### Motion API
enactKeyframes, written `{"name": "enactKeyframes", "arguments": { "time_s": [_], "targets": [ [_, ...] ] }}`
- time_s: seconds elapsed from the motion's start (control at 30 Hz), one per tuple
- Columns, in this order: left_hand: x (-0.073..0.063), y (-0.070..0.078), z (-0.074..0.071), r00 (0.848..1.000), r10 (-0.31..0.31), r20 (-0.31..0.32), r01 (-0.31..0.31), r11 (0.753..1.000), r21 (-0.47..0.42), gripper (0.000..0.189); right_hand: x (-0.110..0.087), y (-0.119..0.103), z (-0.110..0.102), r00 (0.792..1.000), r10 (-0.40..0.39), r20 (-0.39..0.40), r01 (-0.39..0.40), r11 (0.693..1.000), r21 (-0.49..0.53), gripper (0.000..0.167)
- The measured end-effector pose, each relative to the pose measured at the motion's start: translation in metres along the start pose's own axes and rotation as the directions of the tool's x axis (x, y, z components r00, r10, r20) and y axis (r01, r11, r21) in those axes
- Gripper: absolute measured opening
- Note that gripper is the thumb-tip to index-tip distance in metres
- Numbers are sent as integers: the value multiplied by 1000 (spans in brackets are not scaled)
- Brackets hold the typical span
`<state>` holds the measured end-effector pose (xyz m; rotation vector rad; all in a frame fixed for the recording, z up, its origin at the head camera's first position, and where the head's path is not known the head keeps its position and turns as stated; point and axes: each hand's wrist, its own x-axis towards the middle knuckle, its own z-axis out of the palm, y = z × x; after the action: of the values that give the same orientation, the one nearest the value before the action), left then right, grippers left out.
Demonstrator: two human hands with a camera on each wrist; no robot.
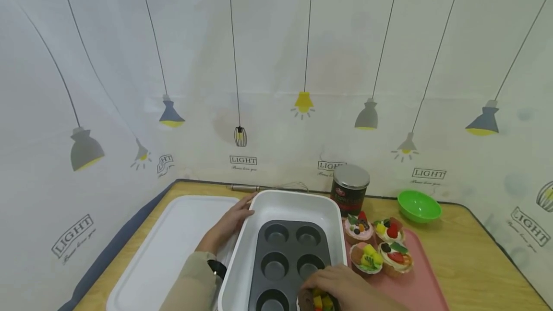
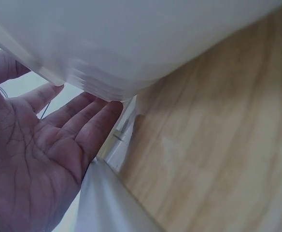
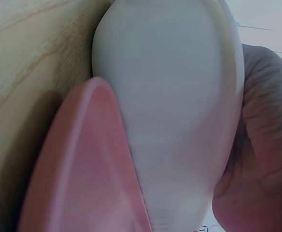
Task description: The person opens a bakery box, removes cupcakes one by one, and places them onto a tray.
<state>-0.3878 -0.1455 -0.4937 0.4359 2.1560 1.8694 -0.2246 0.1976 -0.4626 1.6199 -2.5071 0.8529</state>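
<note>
While both hands work at the white container:
Left hand: fingers straight, touching the container's outer wall.
Right hand: fingers curled round a fruit cupcake, over the muffin tin.
Beyond the right fingers: pink tray, four cupcakes.

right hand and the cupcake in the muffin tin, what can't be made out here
- Head view: the cupcake under the right hand is cut off by the bottom edge; which cup of the muffin tin it sits in is unclear.
- Right wrist view: the white tub hides the fingers.
- Jar label: too small.
</note>
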Motion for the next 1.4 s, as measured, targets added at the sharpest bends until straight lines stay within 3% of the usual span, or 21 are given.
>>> {"name": "enactKeyframes", "arguments": {
  "time_s": [0.17,0.7,0.97,1.17,1.4],
  "targets": [
    [0,-1,0,1000,-8,-5,8,1000,-11,58,0,3,3,1000,-28,-14,28,1000,-8,41],
    [-1,7,1,999,-17,-28,18,1000,12,58,-1,-2,-2,999,51,-10,-51,999,-11,43],
    [0,1,1,1000,-22,-7,22,1000,-7,60,0,-3,0,1000,7,-17,-7,1000,11,40],
    [-1,2,1,1000,-5,-8,5,1000,-3,59,-2,-2,1,999,36,-17,-36,999,-7,43],
    [0,-2,-1,1000,-8,-6,8,1000,-3,58,-1,1,3,1000,9,-22,-9,1000,-6,44]
  ]
}}
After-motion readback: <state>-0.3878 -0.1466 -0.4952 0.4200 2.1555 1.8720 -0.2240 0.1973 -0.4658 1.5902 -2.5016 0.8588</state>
